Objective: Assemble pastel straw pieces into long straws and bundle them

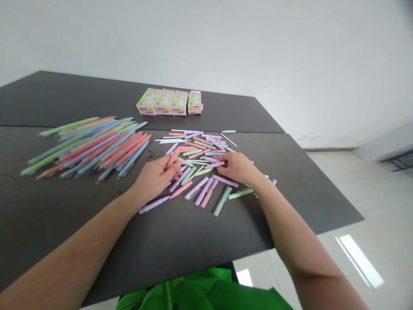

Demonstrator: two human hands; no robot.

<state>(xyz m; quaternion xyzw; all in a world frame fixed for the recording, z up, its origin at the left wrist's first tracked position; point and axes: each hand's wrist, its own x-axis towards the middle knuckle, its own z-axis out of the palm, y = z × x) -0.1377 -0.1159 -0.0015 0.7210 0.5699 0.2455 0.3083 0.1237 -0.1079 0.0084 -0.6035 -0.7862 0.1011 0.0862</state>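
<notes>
My left hand is closed round a coral pen part, which sticks up past the fingertips. Between the fingers of my right hand is a purple pen part, pointing left. Both hands are over a loose spread of pen parts in purple, coral, green and blue. Thin white refills lie at the back of this spread. Nearest the table's front edge are a grey-green pen part and a purple piece with a pointed end. My fingers hide some of the parts under them.
A big pile of whole-looking pens in several colours lies on the left of the dark table. Small green-and-pink boxes stand stacked in a row farther back. Behind the table rises a white wall.
</notes>
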